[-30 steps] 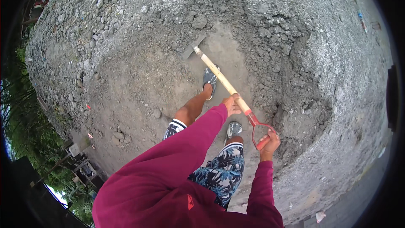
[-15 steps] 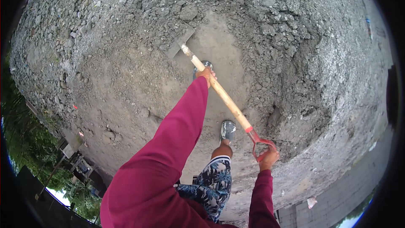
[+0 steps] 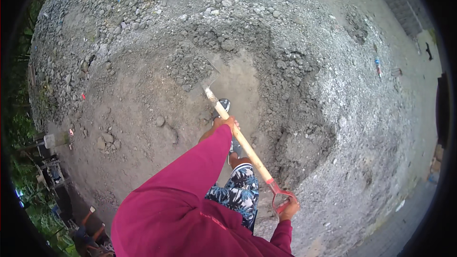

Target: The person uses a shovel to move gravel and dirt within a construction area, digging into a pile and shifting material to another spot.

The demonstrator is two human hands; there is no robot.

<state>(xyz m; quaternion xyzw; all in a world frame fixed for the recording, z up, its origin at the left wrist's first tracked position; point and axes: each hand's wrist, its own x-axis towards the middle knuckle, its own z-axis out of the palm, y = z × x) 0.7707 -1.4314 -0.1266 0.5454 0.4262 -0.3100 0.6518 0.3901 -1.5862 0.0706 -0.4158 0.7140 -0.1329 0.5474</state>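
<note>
A shovel [image 3: 245, 145] with a pale wooden shaft and a red D-shaped grip [image 3: 274, 188] slants across the view. My left hand [image 3: 226, 123] is wrapped round the shaft, not far behind the blade. At the near right end, my right hand [image 3: 289, 208] grasps the red grip. The flat metal blade [image 3: 205, 82] points away from me, low at the edge of dark grey gravel [image 3: 188, 64]. Gravel covers much of the blade's front, and I cannot tell how much rests on it. One shoe [image 3: 223, 104] shows just beside the shaft near the blade.
Loose damp gravel [image 3: 295, 85] banks up in a ridge on the right. Rounded stones [image 3: 119, 24] spread at the far left. A few rocks [image 3: 108, 140] lie on the bare ground to the left. Another person [image 3: 88, 235] is partly visible at the lower left, near greenery.
The view has tilted up, showing more ground at the far side. My rear foot has come closer to the front one. Both hands keep their hold on the shovel, its blade still at the gravel.
</note>
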